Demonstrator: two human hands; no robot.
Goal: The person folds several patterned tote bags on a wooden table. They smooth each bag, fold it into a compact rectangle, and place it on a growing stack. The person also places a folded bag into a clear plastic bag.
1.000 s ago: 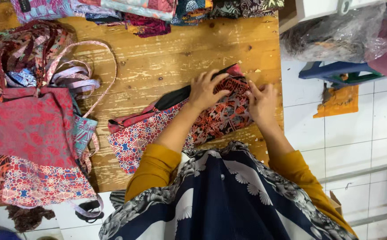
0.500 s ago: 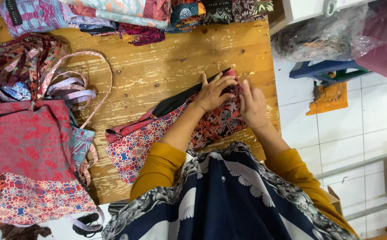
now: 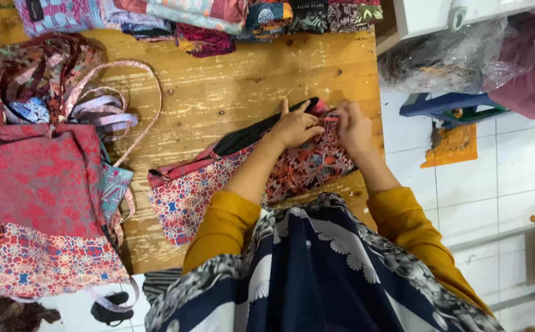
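Far to the left of your hands a red bag [image 3: 34, 209] lies flat on the table [image 3: 218, 80], its straps [image 3: 104, 107] looped above it. Closer, just left of your left forearm, the patchwork end of a pouch [image 3: 181, 197] stretches toward you; its black lining [image 3: 249, 132] shows along the top edge, running up to your left hand. Your left hand [image 3: 295, 126] rests on the pouch with fingers partly spread, the fingertips pressing the cloth near its far end. Just beside it, your right hand [image 3: 353, 126] is curled, fingers drawn together and pinching the pouch's edge. Beyond both hands, folded fabrics [image 3: 218, 18] line the table's far side. To the right of your right hand a blue stool [image 3: 446, 106] stands on the tiled floor.
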